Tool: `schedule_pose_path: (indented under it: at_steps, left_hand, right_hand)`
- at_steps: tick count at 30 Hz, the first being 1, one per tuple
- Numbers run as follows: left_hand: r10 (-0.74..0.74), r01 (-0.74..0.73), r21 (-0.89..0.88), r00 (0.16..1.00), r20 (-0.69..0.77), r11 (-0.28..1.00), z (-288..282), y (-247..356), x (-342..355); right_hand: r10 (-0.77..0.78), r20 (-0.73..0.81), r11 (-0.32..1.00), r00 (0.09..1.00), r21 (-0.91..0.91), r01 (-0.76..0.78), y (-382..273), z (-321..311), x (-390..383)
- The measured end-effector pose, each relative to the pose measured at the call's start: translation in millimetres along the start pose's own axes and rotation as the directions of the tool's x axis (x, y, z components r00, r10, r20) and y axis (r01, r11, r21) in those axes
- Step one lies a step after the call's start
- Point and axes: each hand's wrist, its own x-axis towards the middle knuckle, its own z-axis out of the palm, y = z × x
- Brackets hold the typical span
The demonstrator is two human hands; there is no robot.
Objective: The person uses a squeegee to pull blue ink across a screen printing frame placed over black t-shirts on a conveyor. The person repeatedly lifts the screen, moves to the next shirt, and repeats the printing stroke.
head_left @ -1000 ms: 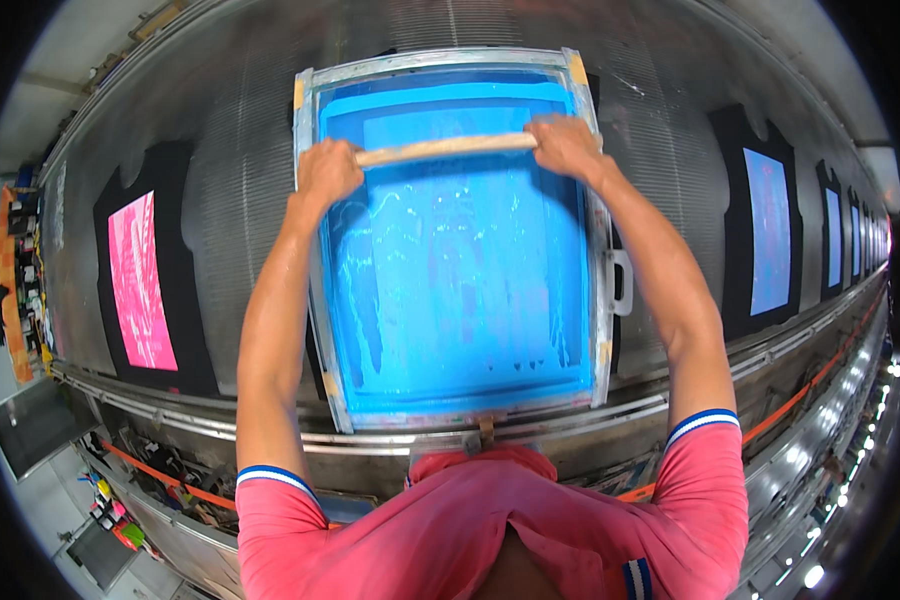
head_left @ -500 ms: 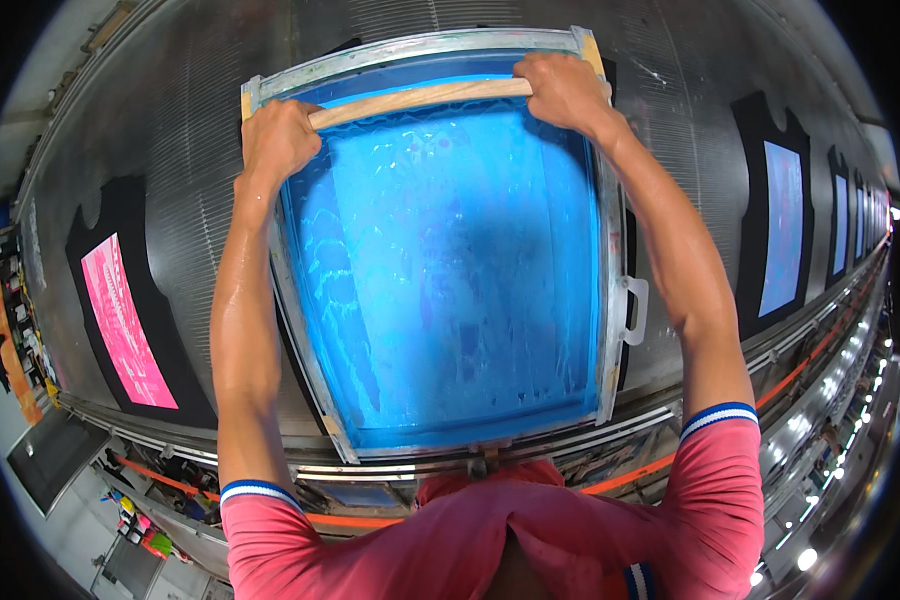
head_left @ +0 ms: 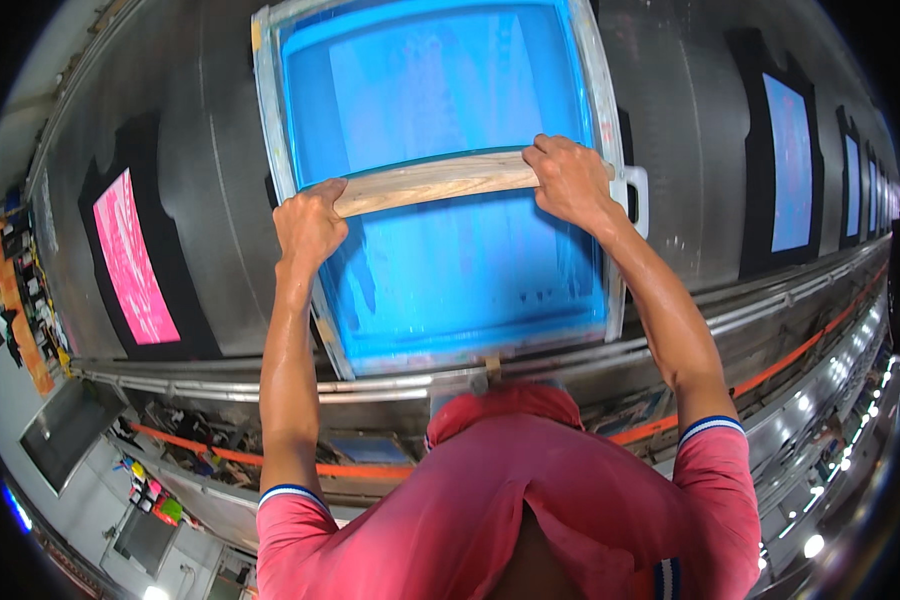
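A metal-framed printing screen point(head_left: 270, 130) with a blue-inked mesh point(head_left: 450, 90) lies on the long grey table in front of me. Across its middle sits a wooden-handled squeegee point(head_left: 435, 182). My left hand point(head_left: 308, 225) grips the squeegee's left end at the frame's left rail. My right hand point(head_left: 570, 180) grips its right end close to the right rail. Blue ink streaks the mesh below the blade, while the mesh above looks smoother.
A black pad with a pink print point(head_left: 128, 262) lies on the table to the left. Black pads with blue prints point(head_left: 792, 165) run off to the right. Metal rails and an orange strip point(head_left: 770, 375) edge the table's near side. Small coloured containers point(head_left: 155, 495) sit low at the left.
Both hands have drawn the squeegee from the screen's far end toward me, to about the middle of the mesh. The view has also shifted, so the screen sits higher in the picture.
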Motion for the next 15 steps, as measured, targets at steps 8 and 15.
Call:
schedule_pose_path:
  at_steps: [8, 15]
  left_hand:
    - [-0.003, 0.002, -0.057, 1.000, -0.005, 0.998, 9, 50, -165]
    - [-0.015, 0.016, -0.038, 1.000, 0.023, 0.999, 13, 78, -249]
  right_hand:
    - [0.013, 0.049, 0.996, 0.999, 0.082, -0.017, -67, 12, -144]
    - [0.023, 0.071, 0.993, 0.997, 0.113, -0.031, -102, 20, -225]
